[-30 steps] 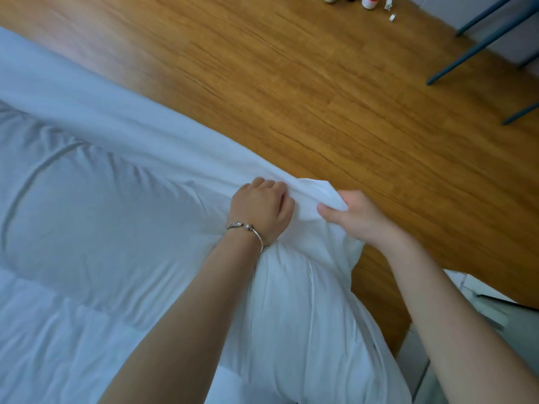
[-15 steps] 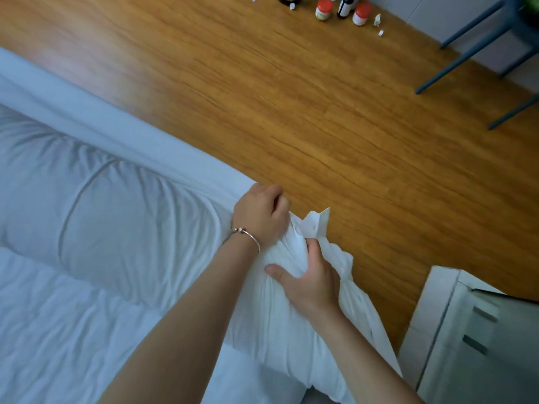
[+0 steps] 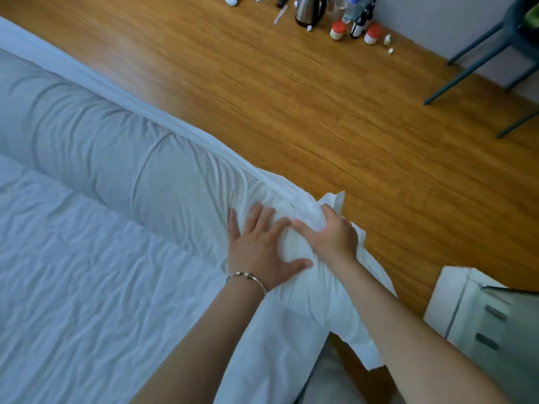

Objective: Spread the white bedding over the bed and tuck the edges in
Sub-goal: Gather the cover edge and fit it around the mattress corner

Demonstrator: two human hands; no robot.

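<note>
The left hand (image 3: 259, 252) is pressing flat, fingers splayed, on the white bedding (image 3: 122, 176) bunched at the bed (image 3: 73, 287) corner. The right hand (image 3: 332, 234) is gripping the bedding's gathered edge, fingers curled closed around it.

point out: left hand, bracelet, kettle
left hand (image 3: 264, 246), head view, back of the hand, flat on the white bedding
bracelet (image 3: 248, 277), head view, band on the left wrist
kettle (image 3: 309, 10), head view, metal body, on the floor

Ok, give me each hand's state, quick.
Left hand: open, flat on the white bedding.
Right hand: grip closed on the bedding's bunched corner.
</note>
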